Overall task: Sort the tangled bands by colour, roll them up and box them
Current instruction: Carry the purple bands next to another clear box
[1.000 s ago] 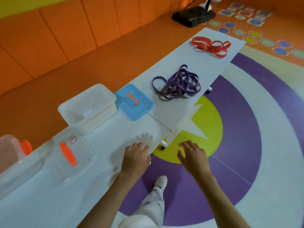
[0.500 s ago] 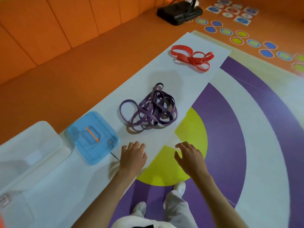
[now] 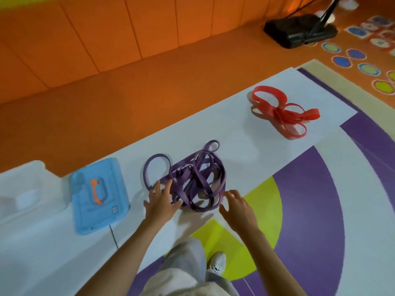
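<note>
Purple bands lie between left hand and right hand

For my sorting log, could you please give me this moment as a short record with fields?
purple bands: one tangled pile, mid-table
red bands: separate tangle, farther along the table
left hand: fingers spread at the purple pile's near-left edge
right hand: fingers spread at the pile's near-right edge, holding nothing
blue lid: flat on the table, orange handle up, left of the purple pile
box: pale, far left, blurred
progress: colours lie apart; no band rolled yet
</note>
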Action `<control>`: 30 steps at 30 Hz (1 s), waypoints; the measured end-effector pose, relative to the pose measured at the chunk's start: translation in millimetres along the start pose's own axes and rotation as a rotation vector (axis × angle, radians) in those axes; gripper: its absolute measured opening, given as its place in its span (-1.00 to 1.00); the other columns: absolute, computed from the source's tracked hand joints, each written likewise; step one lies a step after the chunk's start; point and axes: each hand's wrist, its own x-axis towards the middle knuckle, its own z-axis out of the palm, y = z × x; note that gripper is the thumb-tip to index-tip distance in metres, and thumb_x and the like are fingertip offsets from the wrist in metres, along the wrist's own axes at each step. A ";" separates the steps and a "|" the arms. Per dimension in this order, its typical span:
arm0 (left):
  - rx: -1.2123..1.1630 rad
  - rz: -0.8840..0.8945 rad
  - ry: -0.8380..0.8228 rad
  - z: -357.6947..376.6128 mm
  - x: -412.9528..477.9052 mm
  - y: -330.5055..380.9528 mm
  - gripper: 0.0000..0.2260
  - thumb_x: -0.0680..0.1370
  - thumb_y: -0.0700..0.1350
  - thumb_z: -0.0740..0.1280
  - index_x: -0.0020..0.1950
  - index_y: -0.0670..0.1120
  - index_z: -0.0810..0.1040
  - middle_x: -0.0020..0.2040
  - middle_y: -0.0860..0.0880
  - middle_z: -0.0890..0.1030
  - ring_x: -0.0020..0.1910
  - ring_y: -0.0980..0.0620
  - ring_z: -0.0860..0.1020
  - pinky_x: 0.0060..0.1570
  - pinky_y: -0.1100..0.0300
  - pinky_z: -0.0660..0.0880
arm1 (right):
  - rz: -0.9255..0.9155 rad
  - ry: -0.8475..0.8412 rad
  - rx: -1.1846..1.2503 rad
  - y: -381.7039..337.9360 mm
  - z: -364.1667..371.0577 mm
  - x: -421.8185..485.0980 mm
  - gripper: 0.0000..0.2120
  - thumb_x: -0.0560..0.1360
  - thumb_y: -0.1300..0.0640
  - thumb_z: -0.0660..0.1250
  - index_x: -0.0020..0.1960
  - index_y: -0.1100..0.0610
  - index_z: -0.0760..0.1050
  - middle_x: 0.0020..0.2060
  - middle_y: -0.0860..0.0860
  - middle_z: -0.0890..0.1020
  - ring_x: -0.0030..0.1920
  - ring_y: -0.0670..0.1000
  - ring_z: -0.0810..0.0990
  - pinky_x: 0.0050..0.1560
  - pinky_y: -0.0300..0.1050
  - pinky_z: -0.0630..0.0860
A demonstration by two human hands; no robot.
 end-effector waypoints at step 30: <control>-0.466 -0.288 0.061 43.3 73.4 55.9 -0.26 0.57 -0.15 0.47 0.66 0.05 0.17 0.36 -0.13 0.62 0.25 -0.18 0.65 0.30 -0.10 0.57 | 0.020 -0.418 0.292 -1.1 8.9 248.5 -0.20 0.50 0.14 0.50 0.61 -0.11 0.17 -0.15 -0.07 0.65 -0.12 0.10 0.65 0.02 0.08 0.63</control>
